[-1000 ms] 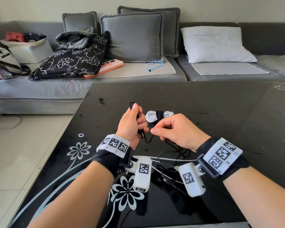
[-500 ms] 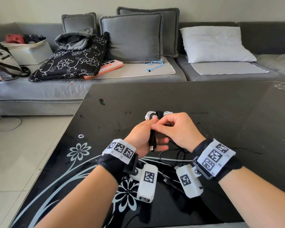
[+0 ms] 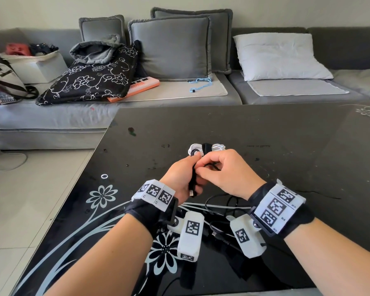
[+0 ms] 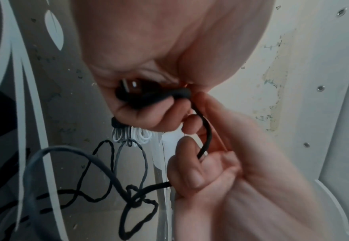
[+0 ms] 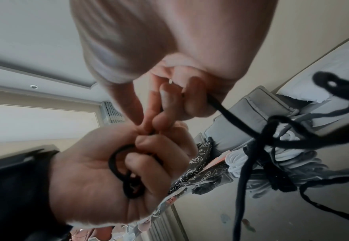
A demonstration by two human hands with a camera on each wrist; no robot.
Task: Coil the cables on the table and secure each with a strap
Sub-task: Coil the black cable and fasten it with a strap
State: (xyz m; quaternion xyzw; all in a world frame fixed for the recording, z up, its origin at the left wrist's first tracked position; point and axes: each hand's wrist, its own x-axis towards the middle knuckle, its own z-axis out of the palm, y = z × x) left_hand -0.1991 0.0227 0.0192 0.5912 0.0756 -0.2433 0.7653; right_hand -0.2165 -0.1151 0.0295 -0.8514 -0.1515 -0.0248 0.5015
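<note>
Head view: black cable [image 3: 193,180] in both hands.

We see a black cable [image 3: 193,180], a white coil [image 3: 217,147] with black strap [image 3: 206,147], a glossy black table [image 3: 265,133] with white flowers at 7 o'clock, grey cushions [image 3: 171,43]

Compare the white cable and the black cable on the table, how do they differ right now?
The white cable is fully coiled and strapped; the black cable mostly sprawls loose. The white cable lies untouched on the table; the black one is held by the left hand and right hand.
</note>
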